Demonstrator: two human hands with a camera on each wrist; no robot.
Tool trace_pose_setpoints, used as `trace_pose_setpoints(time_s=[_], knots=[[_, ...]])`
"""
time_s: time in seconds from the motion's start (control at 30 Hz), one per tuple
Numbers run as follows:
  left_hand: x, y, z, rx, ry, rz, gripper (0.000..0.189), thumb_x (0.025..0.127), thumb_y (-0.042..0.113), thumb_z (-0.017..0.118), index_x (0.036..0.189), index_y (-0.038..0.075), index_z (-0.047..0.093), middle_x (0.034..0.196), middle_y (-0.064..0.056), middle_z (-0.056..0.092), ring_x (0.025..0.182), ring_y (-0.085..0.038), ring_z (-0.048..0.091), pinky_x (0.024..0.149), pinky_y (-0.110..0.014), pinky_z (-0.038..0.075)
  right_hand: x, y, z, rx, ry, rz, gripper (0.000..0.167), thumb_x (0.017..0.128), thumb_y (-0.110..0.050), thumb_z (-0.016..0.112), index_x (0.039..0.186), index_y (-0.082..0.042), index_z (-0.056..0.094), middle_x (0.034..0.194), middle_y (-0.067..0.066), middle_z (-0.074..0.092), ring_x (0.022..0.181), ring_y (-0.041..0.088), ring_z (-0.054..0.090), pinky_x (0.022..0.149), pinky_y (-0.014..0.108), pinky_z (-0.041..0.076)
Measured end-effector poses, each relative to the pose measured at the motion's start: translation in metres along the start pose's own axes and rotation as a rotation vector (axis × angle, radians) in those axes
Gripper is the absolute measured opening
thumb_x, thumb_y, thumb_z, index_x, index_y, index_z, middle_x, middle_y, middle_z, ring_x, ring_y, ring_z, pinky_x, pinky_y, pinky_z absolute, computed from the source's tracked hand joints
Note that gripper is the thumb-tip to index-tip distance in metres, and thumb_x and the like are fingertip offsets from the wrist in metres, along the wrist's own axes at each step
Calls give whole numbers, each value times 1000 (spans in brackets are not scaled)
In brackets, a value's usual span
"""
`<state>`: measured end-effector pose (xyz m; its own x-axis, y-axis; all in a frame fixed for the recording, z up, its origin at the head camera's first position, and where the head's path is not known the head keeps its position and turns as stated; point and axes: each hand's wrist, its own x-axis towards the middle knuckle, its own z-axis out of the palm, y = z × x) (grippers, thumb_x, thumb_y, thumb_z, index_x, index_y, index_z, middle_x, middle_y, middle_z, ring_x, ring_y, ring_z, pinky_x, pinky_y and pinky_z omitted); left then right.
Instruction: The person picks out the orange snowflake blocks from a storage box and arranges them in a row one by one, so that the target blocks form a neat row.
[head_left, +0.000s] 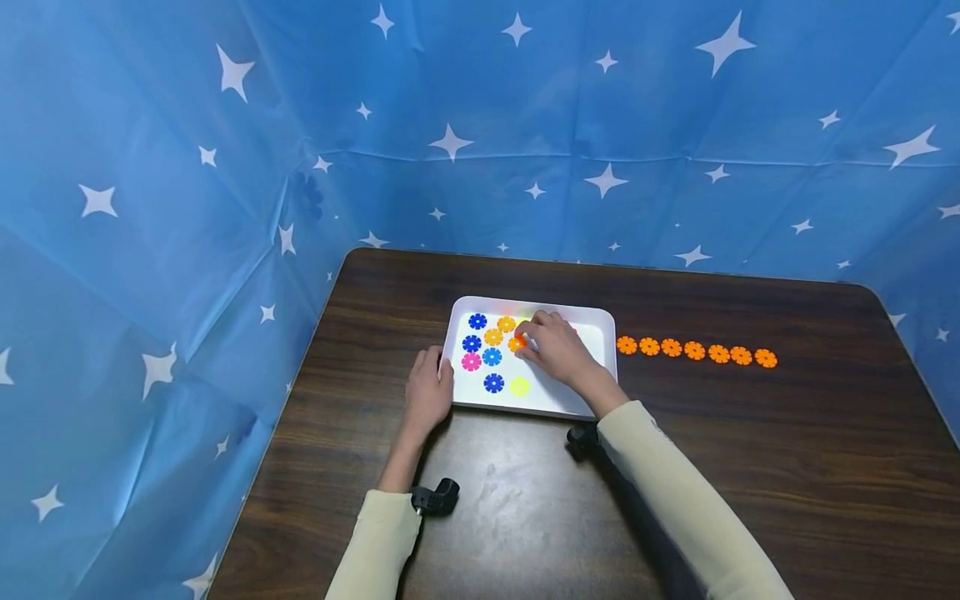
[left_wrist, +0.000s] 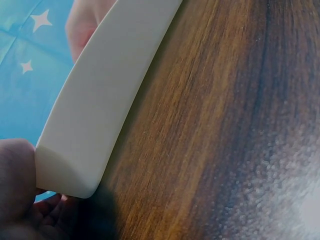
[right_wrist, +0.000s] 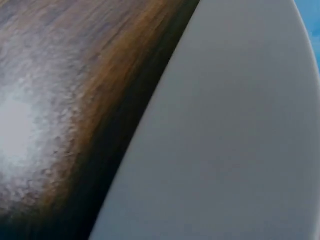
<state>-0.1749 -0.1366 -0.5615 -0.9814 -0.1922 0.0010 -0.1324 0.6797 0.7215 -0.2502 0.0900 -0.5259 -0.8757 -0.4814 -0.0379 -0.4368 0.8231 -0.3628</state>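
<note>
A white tray (head_left: pixel 555 404) lies on the table, holding flower-shaped plastic discs. My left hand (head_left: pixel 429 387) grips its left edge; in the left wrist view the thumb sits against the tray wall (left_wrist: pixel 105 95) and curled fingers show beneath the corner. My right hand (head_left: pixel 561 348) is over the middle of the tray, its thumb and fingers pinching an orange flower disc (head_left: pixel 529 341), partly hidden by the fingers. A yellow-orange disc (head_left: pixel 514 344) lies right at the fingertips. The right wrist view shows only the tray's outer wall (right_wrist: pixel 215 125) and wood.
Right of the tray, several orange discs (head_left: pixel 694 350) form a row along the dark wooden table (head_left: pixel 750 467). Inside the tray are blue discs (head_left: pixel 472 343), a pink disc (head_left: pixel 471 362) and a yellow disc (head_left: pixel 520 387). A blue star-patterned curtain (head_left: pixel 525 108) hangs behind and left.
</note>
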Motion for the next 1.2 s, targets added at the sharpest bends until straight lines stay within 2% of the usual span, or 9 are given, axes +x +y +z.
trace_pose_setpoints(time_s=[0.17, 0.37, 0.63, 0.9, 1.2], knots=[[0, 0, -1, -1, 7, 18, 34, 106, 20, 45, 130, 0, 59, 117, -21, 62, 101, -38, 62, 90, -52, 49, 2, -1, -1, -41, -28, -29, 38, 94, -27, 74, 122, -3, 67, 116, 14, 63, 106, 28, 53, 98, 41, 48], [-2, 1, 0, -8, -2, 14, 36, 106, 21, 45, 131, -1, 58, 118, -22, 61, 101, -38, 61, 90, -52, 49, -3, -2, -3, -33, -71, -4, 39, 97, -28, 70, 124, -2, 62, 119, 14, 62, 108, 27, 52, 102, 39, 48], [-1, 1, 0, -4, -3, 10, 37, 107, 21, 44, 133, -1, 57, 118, -22, 61, 102, -38, 61, 91, -52, 50, -13, 0, -8, -31, -21, -30, 43, 99, -27, 68, 132, 0, 60, 122, 16, 64, 108, 28, 52, 102, 40, 48], [1, -1, 1, -6, -26, -31, 40, 107, 25, 43, 137, 1, 55, 124, -20, 60, 109, -37, 62, 96, -52, 50, -27, 8, -14, -69, 24, -43, 39, 100, -25, 66, 131, -2, 62, 120, 15, 64, 108, 28, 53, 103, 41, 47], [1, -1, 2, -4, 1, 7, 39, 107, 22, 44, 134, -1, 57, 122, -22, 61, 109, -40, 62, 96, -53, 49, -51, 28, -27, -50, 92, -39, 36, 101, -23, 64, 128, 0, 61, 122, 16, 62, 115, 32, 56, 105, 46, 47]])
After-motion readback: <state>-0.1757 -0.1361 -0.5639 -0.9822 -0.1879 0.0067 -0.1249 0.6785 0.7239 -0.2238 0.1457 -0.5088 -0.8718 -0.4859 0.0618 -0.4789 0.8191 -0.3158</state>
